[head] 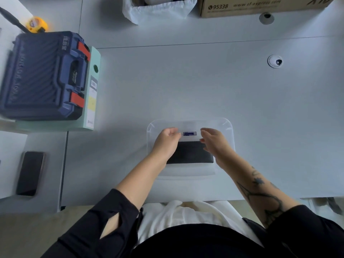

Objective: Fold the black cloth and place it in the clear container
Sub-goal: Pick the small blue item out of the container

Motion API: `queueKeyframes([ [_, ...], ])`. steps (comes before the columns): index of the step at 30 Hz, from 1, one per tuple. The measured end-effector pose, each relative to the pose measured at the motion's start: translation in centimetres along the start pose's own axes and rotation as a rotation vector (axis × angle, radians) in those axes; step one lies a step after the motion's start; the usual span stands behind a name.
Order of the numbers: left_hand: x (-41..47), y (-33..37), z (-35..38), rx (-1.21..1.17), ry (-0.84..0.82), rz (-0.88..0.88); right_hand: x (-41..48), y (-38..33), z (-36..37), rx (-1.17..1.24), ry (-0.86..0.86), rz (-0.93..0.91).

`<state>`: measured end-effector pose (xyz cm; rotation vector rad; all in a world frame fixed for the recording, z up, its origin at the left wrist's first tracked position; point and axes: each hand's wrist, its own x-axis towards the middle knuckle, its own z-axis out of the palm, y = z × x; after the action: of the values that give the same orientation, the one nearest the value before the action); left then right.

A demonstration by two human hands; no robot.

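Note:
The black cloth [189, 152] lies folded into a flat rectangle inside the clear container [228, 127], in its near half. A small blue battery [189, 133] lies in the container's far half. My left hand [166, 141] hovers over the cloth's left end, fingers loosely curled and holding nothing. My right hand [214, 141] hovers over the cloth's right end, fingers apart and holding nothing. Both wrists cover the cloth's side edges.
A blue tool case [42, 75] rests on a pale green box file [93, 86] at the left. A dark phone [30, 173] lies at the near left. A white-lined bin [158, 8] and a cardboard box [260, 5] stand at the back. The table edge runs just before my body.

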<state>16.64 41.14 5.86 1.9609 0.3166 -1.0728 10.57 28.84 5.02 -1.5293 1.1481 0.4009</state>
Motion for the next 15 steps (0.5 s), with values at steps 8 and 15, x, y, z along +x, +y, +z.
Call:
queueKeyframes([
  [8, 2.5, 0.4, 3.1, 0.379, 0.019, -0.034, 3.5, 0.2, 1.4, -0.129, -0.070, 0.111],
  [15, 3.5, -0.1, 3.4, 0.602, 0.058, -0.055, 4.4, 1.0, 1.9, -0.151, -0.035, 0.128],
])
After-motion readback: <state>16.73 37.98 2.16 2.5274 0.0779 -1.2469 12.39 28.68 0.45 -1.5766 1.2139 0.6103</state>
